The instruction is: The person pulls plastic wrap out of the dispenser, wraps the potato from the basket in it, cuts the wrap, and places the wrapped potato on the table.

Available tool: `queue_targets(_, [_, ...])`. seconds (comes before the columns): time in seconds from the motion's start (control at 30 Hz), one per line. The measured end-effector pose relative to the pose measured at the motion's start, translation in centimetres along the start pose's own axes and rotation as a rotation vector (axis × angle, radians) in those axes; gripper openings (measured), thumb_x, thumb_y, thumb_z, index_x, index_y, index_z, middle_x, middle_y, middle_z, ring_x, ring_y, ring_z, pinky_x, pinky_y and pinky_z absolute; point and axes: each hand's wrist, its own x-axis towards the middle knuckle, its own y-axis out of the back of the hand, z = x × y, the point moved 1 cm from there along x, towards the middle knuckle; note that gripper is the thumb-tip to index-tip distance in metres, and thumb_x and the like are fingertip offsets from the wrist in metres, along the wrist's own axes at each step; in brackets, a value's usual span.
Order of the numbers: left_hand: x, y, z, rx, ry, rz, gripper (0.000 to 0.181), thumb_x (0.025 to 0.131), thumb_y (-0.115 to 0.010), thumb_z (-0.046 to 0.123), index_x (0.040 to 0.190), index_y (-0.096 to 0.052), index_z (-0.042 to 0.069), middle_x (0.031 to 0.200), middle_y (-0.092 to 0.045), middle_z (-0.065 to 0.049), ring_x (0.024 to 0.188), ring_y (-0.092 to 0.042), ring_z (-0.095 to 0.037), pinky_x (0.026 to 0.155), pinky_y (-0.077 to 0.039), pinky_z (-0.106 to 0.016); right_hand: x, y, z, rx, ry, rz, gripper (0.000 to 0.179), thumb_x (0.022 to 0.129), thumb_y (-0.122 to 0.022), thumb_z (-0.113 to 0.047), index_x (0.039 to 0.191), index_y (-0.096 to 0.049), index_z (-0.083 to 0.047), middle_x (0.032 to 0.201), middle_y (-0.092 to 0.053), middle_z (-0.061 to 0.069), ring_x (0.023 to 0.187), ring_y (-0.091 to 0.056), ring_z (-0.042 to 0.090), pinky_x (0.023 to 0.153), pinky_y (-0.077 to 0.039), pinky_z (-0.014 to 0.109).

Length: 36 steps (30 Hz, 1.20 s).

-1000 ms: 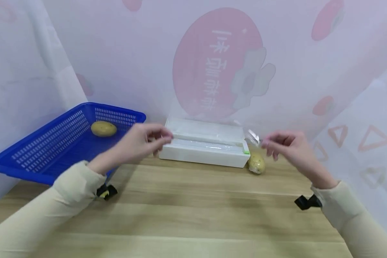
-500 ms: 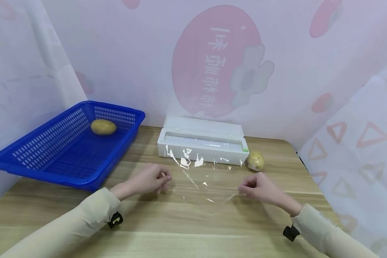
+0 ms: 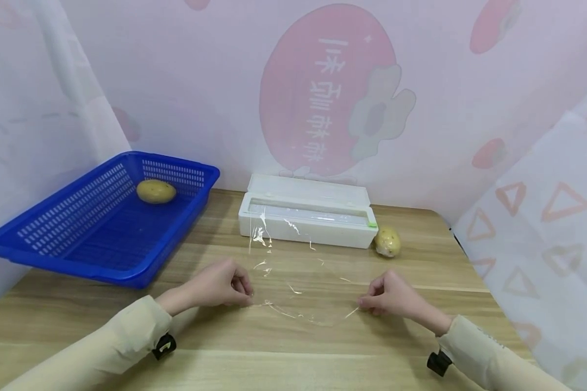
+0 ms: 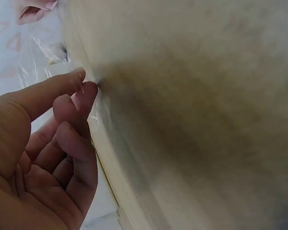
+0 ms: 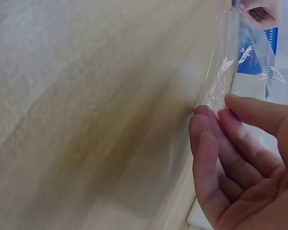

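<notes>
A clear sheet of plastic wrap [image 3: 295, 291] stretches between the two hands, low over the wooden table. My left hand [image 3: 221, 284] pinches one near corner between thumb and finger. At the opposite near corner, my right hand [image 3: 390, 296] pinches the film the same way; the right wrist view shows the crinkled wrap [image 5: 223, 79] running from those fingertips toward the other hand. Behind the film stands a white wrap box [image 3: 303, 231] with its lid up and a roll inside. A potato [image 3: 388, 242], seemingly wrapped in film, touches the box's right end.
On the left stands a blue perforated basket [image 3: 107, 276] with one bare potato [image 3: 156, 191] in it. The wooden table [image 3: 293, 369] meets a printed cloth backdrop [image 3: 200, 81] at the back and sides.
Both hands have come down from above the box toward the near table, spreading the plastic wrap between them. Over the last half second the hands moved slightly nearer; box, basket and potatoes stayed put.
</notes>
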Motion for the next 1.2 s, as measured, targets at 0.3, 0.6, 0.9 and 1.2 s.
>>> queue_targets(0.3, [-0.5,0.0,0.0,0.044,-0.049,0.003,0.017,0.072,-0.083,0.005,0.082,-0.07,0.01,0.068,-0.063,0.011,0.062,-0.059,-0.006,0.056,-0.05,-0.024,-0.2,-0.3,0.0,0.072,0.037,-0.035,0.015,0.077,-0.084,-0.007,0.082,-0.07,-0.003,0.073,-0.069,0.005,0.06,-0.062,0.017,0.051,-0.052,0.026])
queue_targets(0.6, [-0.8,0.2,0.2,0.043,-0.022,-0.018,0.021,0.07,-0.087,0.007,0.082,-0.069,0.01,0.068,-0.063,0.009,0.063,-0.059,-0.006,0.058,-0.049,-0.025,-1.4,-0.7,0.4,-0.008,0.075,-0.04,0.009,0.076,-0.085,-0.011,0.08,-0.077,-0.012,0.076,-0.071,-0.004,0.066,-0.063,0.013,0.06,-0.053,0.026])
queue_targets(0.9, [-0.7,0.5,0.7,0.09,-0.031,-0.047,0.02,0.07,-0.084,0.004,0.08,-0.067,0.01,0.067,-0.061,0.01,0.061,-0.057,-0.004,0.058,-0.049,-0.025,-2.1,-1.6,0.7,-0.02,0.117,-0.039,0.009,0.084,-0.08,-0.02,0.076,-0.079,-0.016,0.067,-0.068,-0.008,0.054,-0.053,0.002,0.047,-0.043,0.019])
queue_targets(1.2, [2.3,4.3,6.3,0.242,-0.034,0.137,0.011,0.09,-0.069,0.01,0.079,-0.071,0.012,0.067,-0.061,0.004,0.057,-0.054,-0.009,0.055,-0.05,-0.027,-2.2,-1.6,0.9,-0.031,0.07,-0.013,0.008,0.079,-0.084,-0.016,0.078,-0.077,-0.012,0.074,-0.069,-0.007,0.063,-0.057,0.007,0.054,-0.047,0.022])
